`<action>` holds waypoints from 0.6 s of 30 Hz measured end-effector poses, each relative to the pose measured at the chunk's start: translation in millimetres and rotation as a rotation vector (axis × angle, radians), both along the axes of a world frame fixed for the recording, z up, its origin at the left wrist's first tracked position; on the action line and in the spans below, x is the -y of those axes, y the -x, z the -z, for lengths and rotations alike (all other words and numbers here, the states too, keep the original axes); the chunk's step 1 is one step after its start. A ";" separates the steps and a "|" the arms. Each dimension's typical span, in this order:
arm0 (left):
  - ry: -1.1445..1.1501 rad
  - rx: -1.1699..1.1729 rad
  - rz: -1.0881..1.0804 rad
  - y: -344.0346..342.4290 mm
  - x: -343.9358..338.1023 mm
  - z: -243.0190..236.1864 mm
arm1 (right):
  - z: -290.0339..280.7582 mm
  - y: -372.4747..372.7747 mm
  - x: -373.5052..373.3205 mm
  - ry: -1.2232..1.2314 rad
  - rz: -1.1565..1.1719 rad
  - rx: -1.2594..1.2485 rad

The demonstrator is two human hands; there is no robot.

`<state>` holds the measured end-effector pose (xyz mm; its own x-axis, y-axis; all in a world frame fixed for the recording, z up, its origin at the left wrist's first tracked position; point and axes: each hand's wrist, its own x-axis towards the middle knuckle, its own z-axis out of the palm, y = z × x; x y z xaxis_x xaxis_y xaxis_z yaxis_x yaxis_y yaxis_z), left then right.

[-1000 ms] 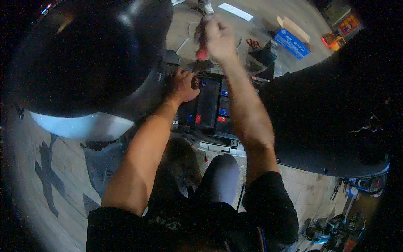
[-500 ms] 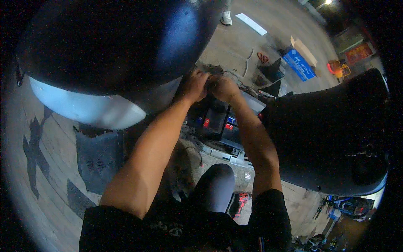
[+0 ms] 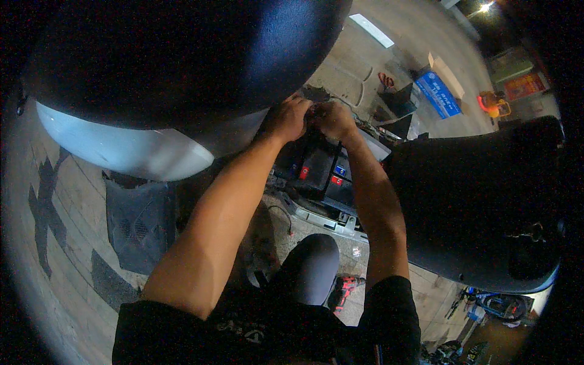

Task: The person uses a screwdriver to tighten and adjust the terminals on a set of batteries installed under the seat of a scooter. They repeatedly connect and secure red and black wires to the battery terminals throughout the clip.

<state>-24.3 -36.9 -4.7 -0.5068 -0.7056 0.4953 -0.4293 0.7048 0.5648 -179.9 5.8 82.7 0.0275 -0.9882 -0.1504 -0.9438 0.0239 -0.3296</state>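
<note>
Both of my hands meet over the far end of an opened vehicle compartment. My left hand point(image 3: 289, 118) is closed, fingers bent, beside the big dark rounded body part point(image 3: 182, 67). Touching or almost touching it, my right hand point(image 3: 333, 119) is closed as well. Whatever lies between the fingers is hidden and dark. Just below the hands sit black batteries point(image 3: 316, 159) with red and blue terminal caps. A pale metal frame edge point(image 3: 325, 222) borders them on the near side. Wires point(image 3: 340, 100) run along the far edge.
A large black panel point(image 3: 474, 207) flanks the compartment on the right. By my knee lies a red and black power drill point(image 3: 348, 293). Farther off are a blue open carton point(image 3: 439, 94), a white strip point(image 3: 372, 30), red-handled tool point(image 3: 385, 79) and an orange object point(image 3: 491, 103).
My view has shifted slightly, so the surroundings sit a little differently. Both hands stay together at the same spot. A bystander's shoe at the top is no longer visible.
</note>
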 end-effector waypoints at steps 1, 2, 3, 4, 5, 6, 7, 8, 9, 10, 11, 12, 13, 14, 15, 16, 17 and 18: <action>-0.003 -0.010 0.009 3.2 -1.4 -3.0 | 3.3 5.9 -0.2 0.019 -0.026 0.021; -0.015 -0.018 0.023 5.3 -2.7 -5.8 | 8.8 13.6 1.8 0.038 -0.052 0.042; -0.027 -0.026 0.037 6.8 -3.3 -8.4 | 12.8 20.6 3.8 0.057 -0.079 0.063; -0.038 -0.031 0.045 6.2 -3.3 -8.9 | 13.6 21.9 5.2 0.053 -0.081 0.055; -0.020 -0.041 0.036 6.6 -3.5 -9.3 | 14.4 23.4 6.7 0.049 -0.083 0.047; -0.003 -0.050 0.027 7.6 -3.4 -9.8 | 14.9 25.3 8.8 0.045 -0.084 0.039; 0.008 -0.055 0.016 6.2 -5.0 -7.4 | 14.5 23.8 10.7 0.027 -0.119 0.042; -0.009 -0.051 0.019 5.3 -4.6 -5.8 | 13.0 23.3 13.9 0.009 -0.155 0.044; -0.025 -0.047 0.022 4.7 -2.5 -4.8 | 11.9 22.4 16.4 -0.009 -0.190 0.048; -0.039 -0.046 0.030 5.9 -1.8 -5.9 | 11.5 22.0 17.3 -0.029 -0.194 0.034; -0.040 -0.034 0.023 6.0 -2.9 -6.4 | 11.7 20.0 18.2 -0.049 -0.197 0.021; -0.040 -0.022 0.017 5.3 -4.4 -6.8 | 12.0 19.1 19.0 -0.068 -0.201 0.008; -0.041 -0.010 0.011 5.5 -5.6 -6.8 | 13.1 22.7 20.1 -0.075 -0.192 0.061; -0.014 0.014 0.007 6.7 -6.1 -7.1 | 13.3 27.3 21.8 -0.081 -0.182 0.114; 0.012 0.038 0.004 8.1 -6.4 -7.7 | 14.1 31.2 23.6 -0.087 -0.171 0.166; 0.035 0.070 -0.002 6.8 -7.4 -5.3 | 6.9 26.7 26.4 -0.173 -0.166 0.134; 0.045 0.079 -0.009 3.1 -5.9 -2.7 | -11.2 16.1 31.6 -0.258 -0.164 0.104; 0.055 0.089 -0.017 -1.5 -3.2 -0.4 | -13.3 9.7 34.4 -0.319 -0.150 0.084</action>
